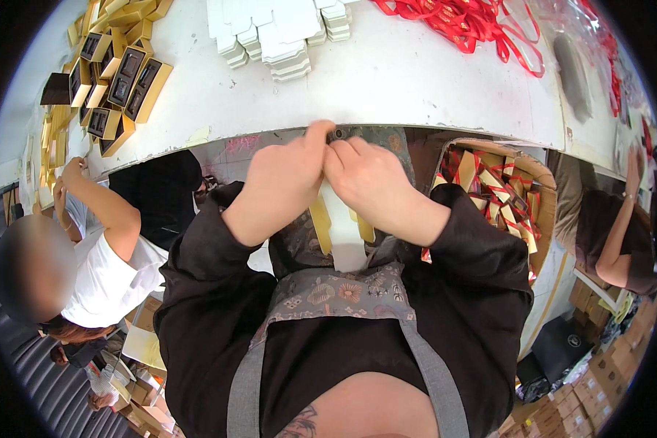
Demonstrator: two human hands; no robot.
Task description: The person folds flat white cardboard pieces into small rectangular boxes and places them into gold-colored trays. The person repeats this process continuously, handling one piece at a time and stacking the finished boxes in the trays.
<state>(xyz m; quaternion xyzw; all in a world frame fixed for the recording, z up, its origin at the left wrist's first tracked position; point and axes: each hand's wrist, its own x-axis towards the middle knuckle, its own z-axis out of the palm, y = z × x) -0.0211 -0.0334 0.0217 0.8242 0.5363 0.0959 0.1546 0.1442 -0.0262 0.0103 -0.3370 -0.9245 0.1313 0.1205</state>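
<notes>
My left hand (285, 182) and my right hand (378, 186) meet close together just off the near edge of the table. Their fingers are curled in, with the fingertips mostly hidden. Below them hangs a white card box piece (342, 219) with gold flaps at its sides, which both hands seem to grip at its top end. Beyond, on the table, lie stacks of flat white card pieces (281, 40). Gold boxes with dark inserts (128, 77) are heaped at the far left.
Red ribbons (463, 25) lie in a tangle at the far right of the white table (387, 91). A carton (544, 182) full of gold boxes with red ribbon stands to my right. Co-workers sit at both sides, one in a white shirt (113, 277) at left.
</notes>
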